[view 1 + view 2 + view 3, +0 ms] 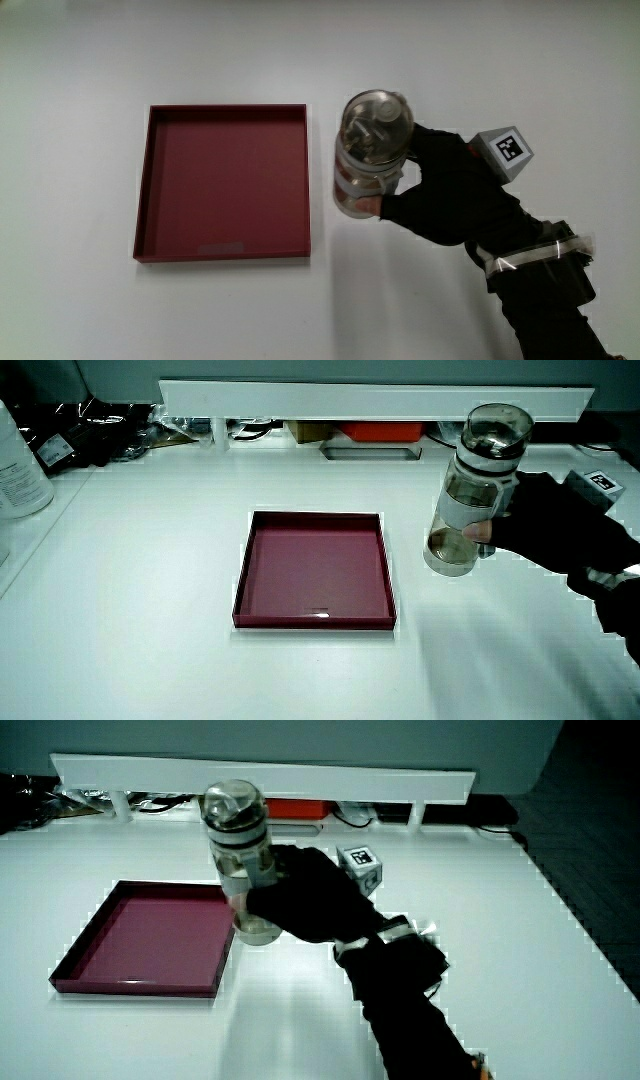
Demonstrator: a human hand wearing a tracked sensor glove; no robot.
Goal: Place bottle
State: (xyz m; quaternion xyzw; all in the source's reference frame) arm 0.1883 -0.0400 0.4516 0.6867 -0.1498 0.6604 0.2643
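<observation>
A clear bottle [370, 150] with a pale band around its middle stands upright beside the dark red tray [225, 253], just outside the tray's wall. The gloved hand [440, 190] is wrapped around the bottle's lower half, fingers curled on it, with the patterned cube [508, 150] on its back. Both side views show the bottle [478, 488] [240, 855] close to the tabletop beside the tray [310, 622] [135, 986]; whether its base touches the table I cannot tell. The hand [560, 530] [310, 900] grips it from the side away from the tray.
The tray holds nothing and lies flat on the white table [100, 60]. A low white partition [370, 400] runs along the table's edge farthest from the person, with cables and a red object under it. A white container [15, 465] stands at the table's edge.
</observation>
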